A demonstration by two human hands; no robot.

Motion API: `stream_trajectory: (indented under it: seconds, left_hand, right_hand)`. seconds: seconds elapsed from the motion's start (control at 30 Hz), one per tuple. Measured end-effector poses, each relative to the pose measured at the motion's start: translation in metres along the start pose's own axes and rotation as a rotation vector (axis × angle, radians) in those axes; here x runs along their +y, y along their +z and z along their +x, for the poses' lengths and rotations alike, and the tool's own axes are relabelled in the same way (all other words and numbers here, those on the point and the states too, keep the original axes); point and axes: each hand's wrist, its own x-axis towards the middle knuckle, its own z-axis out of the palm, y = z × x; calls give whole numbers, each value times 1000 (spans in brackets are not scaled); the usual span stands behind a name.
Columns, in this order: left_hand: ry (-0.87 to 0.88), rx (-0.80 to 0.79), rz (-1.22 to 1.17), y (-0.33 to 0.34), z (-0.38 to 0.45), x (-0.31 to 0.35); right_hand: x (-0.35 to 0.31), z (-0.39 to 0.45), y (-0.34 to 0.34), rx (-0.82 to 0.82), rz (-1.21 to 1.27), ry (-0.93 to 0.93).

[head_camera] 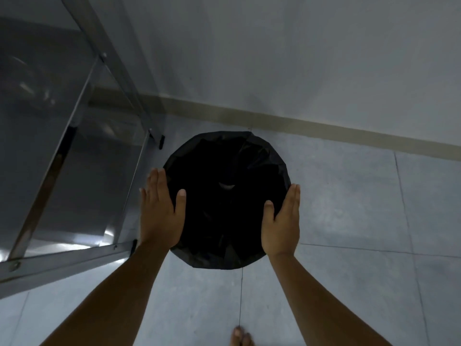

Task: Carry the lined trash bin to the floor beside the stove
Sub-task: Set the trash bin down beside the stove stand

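Observation:
A round trash bin (225, 176) lined with a black plastic bag is seen from straight above, close to the wall and just right of a metal stand. My left hand (159, 211) lies flat against its left side, thumb over the rim. My right hand (283, 221) presses the right side the same way. Both hands clasp the bin between them. The bin's inside is dark, and its base is hidden, so I cannot tell whether it rests on the floor.
A stainless steel frame (74, 136) with a shelf fills the left side; its leg foot (161, 142) stands next to the bin. Grey floor tiles (349, 221) meet a beige skirting (324, 131) and a pale wall. My bare toes (240, 337) show at the bottom.

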Motion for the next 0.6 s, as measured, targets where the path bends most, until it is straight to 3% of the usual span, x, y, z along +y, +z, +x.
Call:
stream_trajectory:
  seconds: [0.4, 0.6]
  left_hand:
    - [13, 101, -52, 6, 99, 37]
    - [16, 51, 109, -2, 106, 43]
  right_hand:
    - [-37, 108, 13, 6, 12, -67]
    - [-48, 113, 9, -54, -15, -61]
